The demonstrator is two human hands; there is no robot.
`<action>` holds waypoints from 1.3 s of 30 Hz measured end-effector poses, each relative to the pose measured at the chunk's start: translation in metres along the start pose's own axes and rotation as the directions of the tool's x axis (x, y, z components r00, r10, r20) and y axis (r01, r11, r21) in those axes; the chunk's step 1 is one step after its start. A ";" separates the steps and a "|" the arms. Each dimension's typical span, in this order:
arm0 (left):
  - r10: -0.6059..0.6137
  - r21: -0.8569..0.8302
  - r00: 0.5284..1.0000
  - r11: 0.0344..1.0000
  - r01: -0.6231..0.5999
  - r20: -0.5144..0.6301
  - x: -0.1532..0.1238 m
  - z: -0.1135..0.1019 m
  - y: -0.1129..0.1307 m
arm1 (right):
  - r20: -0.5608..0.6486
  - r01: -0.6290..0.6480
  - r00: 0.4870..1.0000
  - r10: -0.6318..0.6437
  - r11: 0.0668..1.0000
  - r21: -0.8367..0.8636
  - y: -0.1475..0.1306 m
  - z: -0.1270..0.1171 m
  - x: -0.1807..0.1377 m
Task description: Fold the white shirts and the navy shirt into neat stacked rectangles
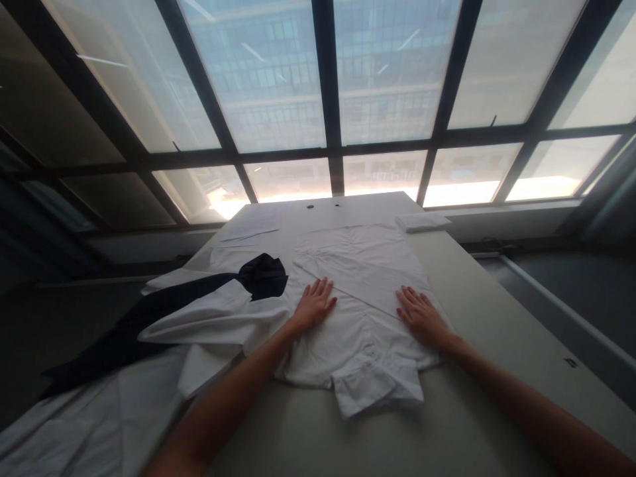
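Observation:
A white shirt (362,265) lies spread flat on the pale table (497,318), sleeves folded across it and the collar end toward me. My left hand (314,305) rests palm down on the shirt's left side, fingers stretched out. My right hand (421,317) lies flat on its right side, fingers also extended. Neither hand holds anything.
A heap of white garments (209,324) with a dark navy cloth (199,291) across it lies to the left. A small folded white piece (422,221) sits at the table's far right corner. Large windows (328,99) stand behind the table.

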State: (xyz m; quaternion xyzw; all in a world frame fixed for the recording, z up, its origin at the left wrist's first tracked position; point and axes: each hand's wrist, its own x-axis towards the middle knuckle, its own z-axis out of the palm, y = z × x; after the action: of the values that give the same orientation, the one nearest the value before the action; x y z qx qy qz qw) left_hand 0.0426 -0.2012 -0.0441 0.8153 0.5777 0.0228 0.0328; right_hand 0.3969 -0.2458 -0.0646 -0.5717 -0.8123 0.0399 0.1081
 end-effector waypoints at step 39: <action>0.262 -0.744 0.962 0.628 -0.228 -0.073 -0.130 -0.021 0.061 | 0.036 0.085 0.985 -0.168 0.658 0.748 -0.044 -0.040 -0.082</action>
State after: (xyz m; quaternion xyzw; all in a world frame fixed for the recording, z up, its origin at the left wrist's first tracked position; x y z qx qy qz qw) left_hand 0.0549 -0.3433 -0.0179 0.8007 0.4004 0.2445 0.3724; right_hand 0.3921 -0.3396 -0.0278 -0.4170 -0.7675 0.3890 0.2926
